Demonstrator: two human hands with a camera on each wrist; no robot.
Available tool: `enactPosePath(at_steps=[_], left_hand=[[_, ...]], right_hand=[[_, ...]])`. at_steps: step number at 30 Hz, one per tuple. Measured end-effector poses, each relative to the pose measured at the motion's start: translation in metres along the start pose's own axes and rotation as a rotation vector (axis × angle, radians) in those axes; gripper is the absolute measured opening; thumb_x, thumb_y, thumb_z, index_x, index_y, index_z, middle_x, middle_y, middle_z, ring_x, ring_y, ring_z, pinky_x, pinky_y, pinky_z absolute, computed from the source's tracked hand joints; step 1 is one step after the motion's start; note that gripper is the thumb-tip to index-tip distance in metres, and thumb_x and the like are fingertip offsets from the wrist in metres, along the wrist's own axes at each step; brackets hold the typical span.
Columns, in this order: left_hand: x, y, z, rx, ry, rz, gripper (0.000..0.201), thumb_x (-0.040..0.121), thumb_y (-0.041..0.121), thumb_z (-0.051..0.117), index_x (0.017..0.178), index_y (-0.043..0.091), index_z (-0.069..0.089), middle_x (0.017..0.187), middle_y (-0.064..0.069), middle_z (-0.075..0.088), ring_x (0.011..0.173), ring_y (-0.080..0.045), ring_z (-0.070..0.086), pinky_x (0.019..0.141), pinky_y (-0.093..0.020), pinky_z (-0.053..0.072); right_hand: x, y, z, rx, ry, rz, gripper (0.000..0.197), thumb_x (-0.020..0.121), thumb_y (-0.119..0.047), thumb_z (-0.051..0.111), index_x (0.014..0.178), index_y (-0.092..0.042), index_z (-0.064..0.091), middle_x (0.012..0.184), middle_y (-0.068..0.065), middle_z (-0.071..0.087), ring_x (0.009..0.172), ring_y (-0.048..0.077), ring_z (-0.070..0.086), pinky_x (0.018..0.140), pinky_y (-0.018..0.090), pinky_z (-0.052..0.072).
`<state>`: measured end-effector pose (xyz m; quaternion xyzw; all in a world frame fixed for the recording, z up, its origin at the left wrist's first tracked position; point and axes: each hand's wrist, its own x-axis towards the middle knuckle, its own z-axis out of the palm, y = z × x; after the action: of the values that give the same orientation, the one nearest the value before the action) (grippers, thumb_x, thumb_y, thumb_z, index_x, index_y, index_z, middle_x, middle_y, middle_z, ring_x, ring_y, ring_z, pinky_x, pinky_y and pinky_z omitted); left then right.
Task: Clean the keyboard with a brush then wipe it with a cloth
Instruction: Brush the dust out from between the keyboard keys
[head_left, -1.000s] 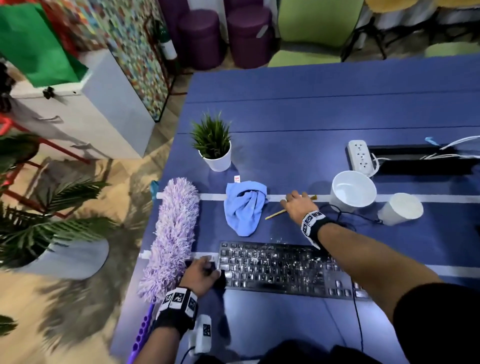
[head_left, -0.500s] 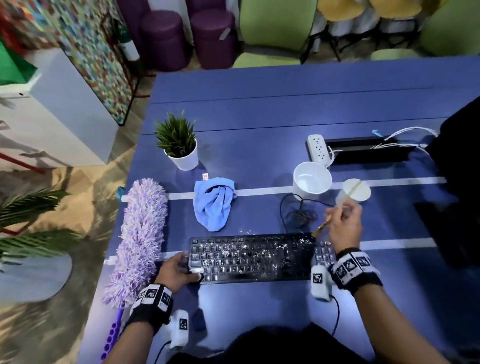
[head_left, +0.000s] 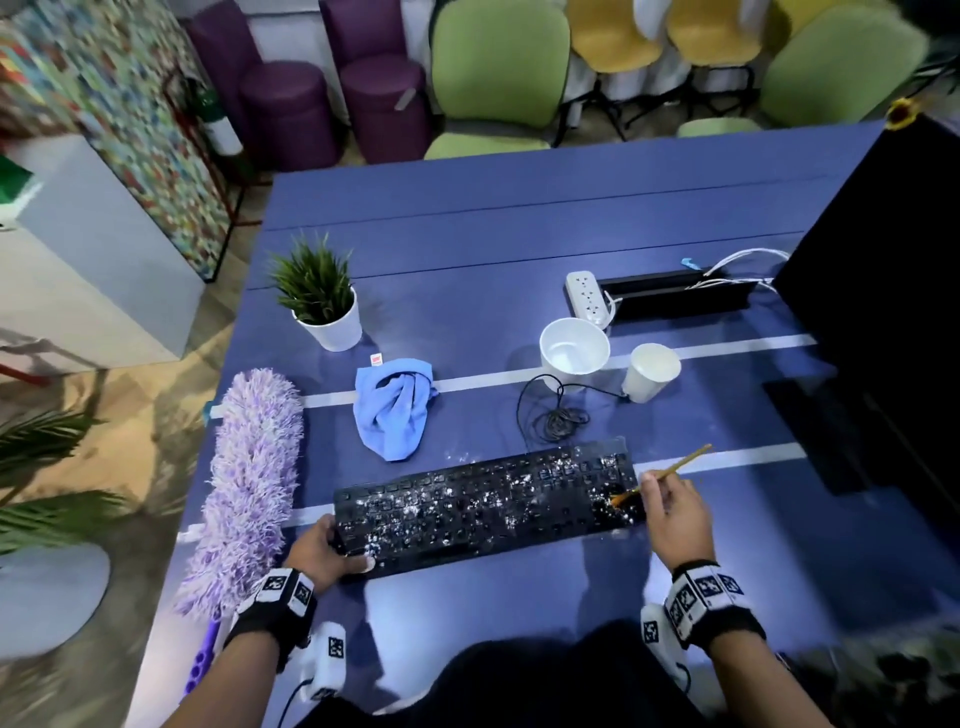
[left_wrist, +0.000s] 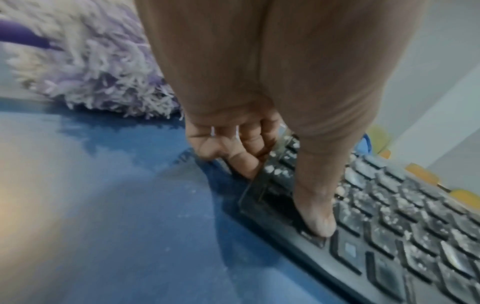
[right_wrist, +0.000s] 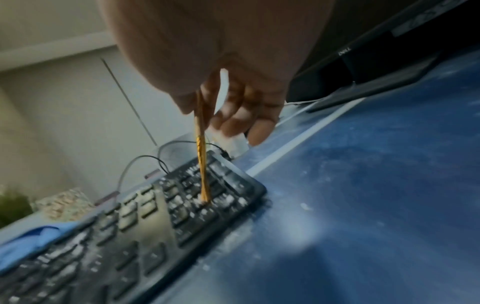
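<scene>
A black keyboard (head_left: 488, 506) dusted with white crumbs lies on the blue table (head_left: 519, 249). My left hand (head_left: 324, 553) grips its left end, thumb on the keys (left_wrist: 318, 224) and fingers curled round the edge. My right hand (head_left: 672, 512) pinches a thin yellow brush (head_left: 675, 467), whose tip (right_wrist: 205, 200) touches the crumb-covered keys at the keyboard's right end (right_wrist: 221, 191). A crumpled blue cloth (head_left: 395, 408) lies on the table behind the keyboard, left of centre.
A purple fluffy duster (head_left: 249, 483) lies along the table's left edge. Behind the keyboard lie a coiled cable (head_left: 556, 418), a white bowl (head_left: 574, 345), a white cup (head_left: 649, 371), a power strip (head_left: 587, 293) and a potted plant (head_left: 322, 296). A black monitor (head_left: 883, 322) stands at right.
My right hand picked the brush up from behind the keyboard, carried it right and lowered its tip onto the right-end keys. My left hand kept hold of the keyboard's left end.
</scene>
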<state>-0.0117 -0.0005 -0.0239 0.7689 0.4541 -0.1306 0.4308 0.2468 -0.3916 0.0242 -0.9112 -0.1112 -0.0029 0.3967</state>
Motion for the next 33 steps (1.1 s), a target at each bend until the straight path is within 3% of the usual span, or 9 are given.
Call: enactPosePath(at_steps=[4, 6, 8, 13, 16, 22, 24, 28, 33], left_hand=[[0.008, -0.024, 0.006, -0.108, 0.046, 0.061, 0.066, 0.046, 0.033, 0.091, 0.099, 0.028, 0.051, 0.097, 0.0, 0.072, 0.091, -0.021, 0.069, 0.093, -0.045, 0.052], [-0.007, -0.008, 0.006, -0.097, 0.089, 0.064, 0.062, 0.055, 0.026, 0.09, 0.101, 0.027, 0.048, 0.097, -0.001, 0.072, 0.088, -0.02, 0.069, 0.091, -0.04, 0.052], [-0.015, 0.003, 0.008, -0.039, 0.156, 0.083, 0.056, 0.064, 0.019, 0.086, 0.102, 0.021, 0.045, 0.093, -0.002, 0.07, 0.081, -0.019, 0.067, 0.084, -0.032, 0.052], [-0.013, 0.006, 0.006, 0.004, 0.194, 0.137, 0.055, 0.066, 0.022, 0.085, 0.1, 0.019, 0.042, 0.093, -0.006, 0.071, 0.08, -0.021, 0.068, 0.08, -0.037, 0.056], [-0.014, 0.005, 0.007, 0.051, 0.2, 0.178, 0.06, 0.068, 0.022, 0.084, 0.11, 0.016, 0.042, 0.098, -0.01, 0.07, 0.085, -0.025, 0.067, 0.08, -0.035, 0.054], [-0.018, 0.005, 0.007, 0.038, 0.22, 0.219, 0.063, 0.069, 0.019, 0.083, 0.117, 0.014, 0.043, 0.102, -0.011, 0.069, 0.091, -0.026, 0.067, 0.081, -0.032, 0.05], [-0.017, 0.004, 0.008, 0.033, 0.219, 0.215, 0.063, 0.069, 0.02, 0.083, 0.117, 0.015, 0.043, 0.103, -0.011, 0.07, 0.092, -0.027, 0.067, 0.082, -0.034, 0.051], [-0.018, 0.003, 0.007, 0.089, 0.219, 0.192, 0.064, 0.069, 0.026, 0.082, 0.119, 0.016, 0.042, 0.105, -0.012, 0.07, 0.095, -0.03, 0.066, 0.082, -0.035, 0.051], [-0.018, 0.002, 0.006, 0.15, 0.22, 0.19, 0.064, 0.07, 0.032, 0.081, 0.117, 0.015, 0.041, 0.104, -0.013, 0.069, 0.094, -0.031, 0.066, 0.077, -0.034, 0.048]], right_hand=[[-0.006, -0.028, -0.002, 0.072, -0.051, -0.048, 0.009, 0.093, -0.021, 0.06, 0.086, -0.02, 0.065, 0.065, -0.016, 0.062, 0.065, 0.004, 0.06, 0.065, 0.02, 0.043], [-0.01, -0.044, -0.001, 0.092, -0.053, -0.128, 0.006, 0.09, -0.017, 0.064, 0.085, -0.021, 0.067, 0.062, -0.018, 0.061, 0.063, -0.006, 0.059, 0.062, 0.003, 0.04], [-0.012, -0.059, 0.001, 0.078, -0.087, -0.225, 0.007, 0.089, -0.019, 0.064, 0.084, -0.023, 0.067, 0.059, -0.022, 0.057, 0.06, -0.01, 0.057, 0.061, -0.002, 0.037], [-0.013, -0.081, 0.013, 0.149, -0.109, -0.426, 0.007, 0.087, -0.018, 0.062, 0.087, -0.019, 0.069, 0.072, -0.014, 0.064, 0.067, -0.003, 0.06, 0.068, 0.008, 0.045], [-0.013, -0.075, 0.026, 0.152, -0.153, -0.478, 0.012, 0.089, -0.023, 0.059, 0.09, -0.017, 0.069, 0.08, -0.011, 0.067, 0.072, -0.002, 0.061, 0.073, 0.013, 0.049], [-0.027, -0.048, 0.038, -0.033, -0.307, -0.459, 0.023, 0.089, -0.039, 0.051, 0.079, -0.023, 0.064, 0.064, -0.02, 0.059, 0.053, -0.001, 0.055, 0.054, 0.018, 0.049], [-0.029, -0.049, 0.032, 0.064, -0.277, -0.454, 0.033, 0.092, -0.045, 0.047, 0.084, -0.021, 0.067, 0.072, -0.013, 0.067, 0.06, -0.001, 0.061, 0.059, 0.021, 0.053], [-0.019, -0.053, 0.031, 0.152, -0.21, -0.456, 0.023, 0.094, -0.035, 0.052, 0.099, -0.02, 0.069, 0.092, -0.007, 0.07, 0.083, 0.004, 0.066, 0.078, 0.02, 0.052], [-0.028, -0.04, 0.042, -0.024, -0.415, -0.391, 0.032, 0.091, -0.054, 0.043, 0.091, -0.032, 0.067, 0.079, -0.012, 0.07, 0.068, 0.002, 0.065, 0.063, 0.029, 0.057]])
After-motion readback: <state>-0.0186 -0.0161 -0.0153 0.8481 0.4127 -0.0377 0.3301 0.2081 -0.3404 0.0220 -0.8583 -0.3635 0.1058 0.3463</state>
